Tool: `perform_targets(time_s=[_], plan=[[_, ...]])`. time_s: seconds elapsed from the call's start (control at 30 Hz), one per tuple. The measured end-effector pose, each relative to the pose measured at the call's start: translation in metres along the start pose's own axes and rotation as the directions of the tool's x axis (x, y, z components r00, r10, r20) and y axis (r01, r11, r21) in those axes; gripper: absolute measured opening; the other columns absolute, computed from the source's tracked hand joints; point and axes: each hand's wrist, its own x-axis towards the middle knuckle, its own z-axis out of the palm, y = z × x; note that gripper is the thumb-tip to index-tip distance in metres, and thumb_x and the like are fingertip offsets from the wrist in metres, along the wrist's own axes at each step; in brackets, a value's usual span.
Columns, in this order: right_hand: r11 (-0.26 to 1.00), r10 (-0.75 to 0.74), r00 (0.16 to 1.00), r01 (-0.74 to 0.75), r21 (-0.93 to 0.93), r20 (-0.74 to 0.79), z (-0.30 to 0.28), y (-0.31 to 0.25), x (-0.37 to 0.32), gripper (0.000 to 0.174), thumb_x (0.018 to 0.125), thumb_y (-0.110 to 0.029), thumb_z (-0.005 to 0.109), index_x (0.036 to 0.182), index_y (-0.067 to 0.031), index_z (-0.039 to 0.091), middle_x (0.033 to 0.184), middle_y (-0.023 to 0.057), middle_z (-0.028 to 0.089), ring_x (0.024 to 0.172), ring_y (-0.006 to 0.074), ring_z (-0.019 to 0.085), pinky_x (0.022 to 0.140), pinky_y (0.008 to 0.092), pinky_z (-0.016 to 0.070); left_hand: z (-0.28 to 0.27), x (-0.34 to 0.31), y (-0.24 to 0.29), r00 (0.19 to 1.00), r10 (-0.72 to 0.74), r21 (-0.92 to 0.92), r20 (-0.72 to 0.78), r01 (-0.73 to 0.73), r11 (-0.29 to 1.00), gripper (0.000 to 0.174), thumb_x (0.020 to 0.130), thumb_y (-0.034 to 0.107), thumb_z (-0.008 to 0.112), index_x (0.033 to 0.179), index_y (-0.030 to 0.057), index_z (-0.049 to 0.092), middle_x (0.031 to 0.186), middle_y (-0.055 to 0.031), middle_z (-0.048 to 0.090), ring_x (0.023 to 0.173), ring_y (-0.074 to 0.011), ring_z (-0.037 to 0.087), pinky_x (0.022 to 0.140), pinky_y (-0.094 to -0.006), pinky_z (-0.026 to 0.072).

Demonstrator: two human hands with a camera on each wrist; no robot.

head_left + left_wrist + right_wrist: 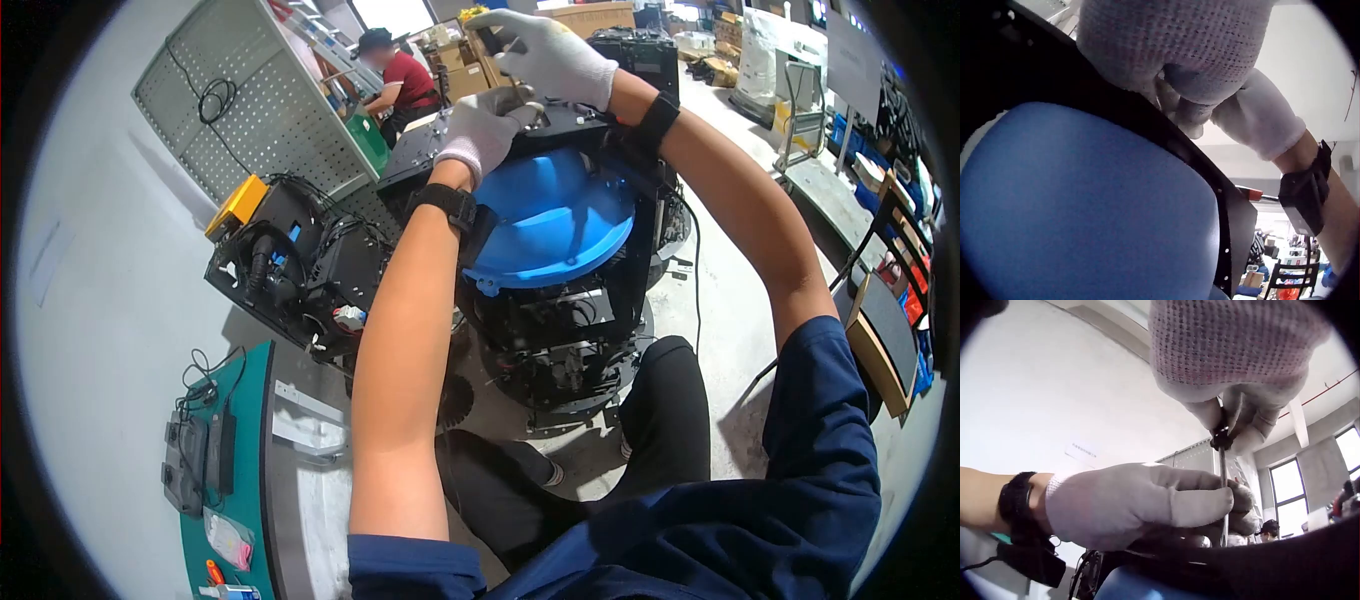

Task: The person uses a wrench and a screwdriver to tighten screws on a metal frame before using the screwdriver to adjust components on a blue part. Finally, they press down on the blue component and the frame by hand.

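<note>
Screwdriver point(1223, 464), dark handle point(490, 41), thin straight metal shaft point(1224, 470), nearly upright

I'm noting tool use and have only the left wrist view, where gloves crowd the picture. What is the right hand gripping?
Observer: The right wrist view shows the right hand gripping the dark upper end of a slim tool.

Operator: Is it standing up or lying over, and where is the left hand?

Observer: Nearly upright in that view; its metal shaft runs down from the right hand to the left hand, whose fingertips pinch it lower down.

Operator: Is anyone else about?

Observer: Yes, the head view shows a person in a dark cap and red top in the background.
</note>
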Motion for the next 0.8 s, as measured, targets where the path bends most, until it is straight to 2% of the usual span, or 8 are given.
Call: perform_targets(time_s=[0.03, 0.1, 0.23, 0.33, 0.4, 0.53, 0.6, 0.8], plan=[[0.997, 0.071, 0.996, -0.071, -0.002, 0.054, -0.005, -0.012, 0.0, 0.049, 0.087, -0.011, 0.067, 0.135, -0.0132, 0.057, 0.101, 0.0197, 0.071, 0.087, 0.0324, 0.07, 0.082, 0.0381, 0.057, 0.0, 0.0, 0.003, 1.0, 0.006, -0.004, 0.007, -0.006, 1.0, 0.036, 0.087, 0.026, 0.075, 0.112, -0.0005, 0.072, 0.102, -0.0135, 0.076, 0.09, -0.0182, 0.071, 0.084, -0.0298, 0.053], [0.999, 0.003, 1.0, -0.004, -0.045, -0.019, 0.0, -0.013, -0.004, 0.05, 0.089, -0.013, 0.063, 0.138, -0.0184, 0.054, 0.097, 0.0158, 0.07, 0.083, 0.0251, 0.07, 0.078, 0.0364, 0.0563, 0.001, 0.001, 0.007, 0.996, -0.091, 0.109, -0.023, 0.093, 0.99, 0.034, 0.086, 0.024, 0.076, 0.109, -0.0011, 0.073, 0.099, -0.0119, 0.076, 0.089, -0.017, 0.071, 0.083, -0.029, 0.0531], [0.995, -0.016, 0.996, 0.008, -0.095, -0.087, 0.005, -0.009, -0.006, 0.052, 0.088, -0.016, 0.066, 0.139, -0.0189, 0.054, 0.098, 0.0156, 0.07, 0.084, 0.0275, 0.07, 0.079, 0.0375, 0.0561, 0.007, 0.009, -0.004, 0.989, -0.127, 0.049, -0.071, 0.131, 0.99, 0.034, 0.082, 0.025, 0.079, 0.105, -0.0002, 0.074, 0.093, -0.0115, 0.077, 0.081, -0.0165, 0.071, 0.078, -0.0314, 0.0542], [0.986, 0.119, 0.989, -0.128, -0.107, -0.088, 0.009, -0.007, -0.01, 0.056, 0.086, -0.019, 0.069, 0.14, -0.017, 0.052, 0.1, 0.0153, 0.07, 0.088, 0.0295, 0.069, 0.082, 0.038, 0.056, 0.008, 0.009, -0.002, 0.982, -0.167, 0.042, -0.09, 0.172, 0.984, 0.035, 0.081, 0.026, 0.08, 0.103, 0.0, 0.074, 0.091, -0.0125, 0.076, 0.079, -0.0177, 0.071, 0.077, -0.0324, 0.0545], [0.978, 0.199, 0.966, -0.206, -0.026, -0.165, 0.012, -0.008, -0.013, 0.058, 0.083, -0.017, 0.071, 0.138, -0.0083, 0.052, 0.109, 0.0247, 0.068, 0.101, 0.0368, 0.069, 0.09, 0.0411, 0.0545, 0.007, 0.007, 0.003, 0.982, -0.167, 0.087, -0.091, 0.175, 0.981, 0.035, 0.081, 0.027, 0.08, 0.103, -0.0002, 0.073, 0.092, -0.0125, 0.076, 0.08, -0.0187, 0.071, 0.077, -0.0328, 0.0546], [0.971, 0.236, 0.96, -0.239, 0.004, -0.153, 0.013, -0.011, -0.016, 0.06, 0.083, -0.018, 0.072, 0.138, -0.0069, 0.052, 0.109, 0.0256, 0.069, 0.1, 0.0366, 0.069, 0.088, 0.0407, 0.0552, 0.009, 0.008, 0.006, 0.987, -0.143, 0.268, -0.068, 0.156, 0.951, 0.036, 0.086, 0.025, 0.077, 0.105, -0.004, 0.07, 0.096, -0.0111, 0.076, 0.081, -0.0154, 0.066, 0.079, -0.0306, 0.0518], [0.971, 0.228, 0.963, -0.235, -0.033, -0.146, 0.014, -0.015, -0.018, 0.062, 0.085, -0.017, 0.071, 0.143, -0.0102, 0.048, 0.102, 0.0181, 0.072, 0.094, 0.0315, 0.071, 0.085, 0.0384, 0.0564, 0.007, 0.007, 0.005, 0.993, -0.112, 0.265, -0.035, 0.117, 0.957, 0.036, 0.086, 0.025, 0.076, 0.107, -0.004, 0.069, 0.098, -0.0112, 0.076, 0.083, -0.0154, 0.067, 0.08, -0.0306, 0.052], [0.975, 0.22, 0.958, -0.218, 0.027, -0.183, 0.018, -0.013, -0.022, 0.051, 0.087, -0.015, 0.067, 0.135, -0.0024, 0.053, 0.103, 0.025, 0.07, 0.096, 0.0353, 0.071, 0.086, 0.0409, 0.0557, -0.002, 0.003, 0.004, 0.994, -0.089, 0.098, 0.06, 0.083, 0.992, 0.035, 0.087, 0.017, 0.075, 0.115, -0.0036, 0.069, 0.105, -0.0124, 0.075, 0.09, -0.0155, 0.067, 0.088, -0.0304, 0.0515]])
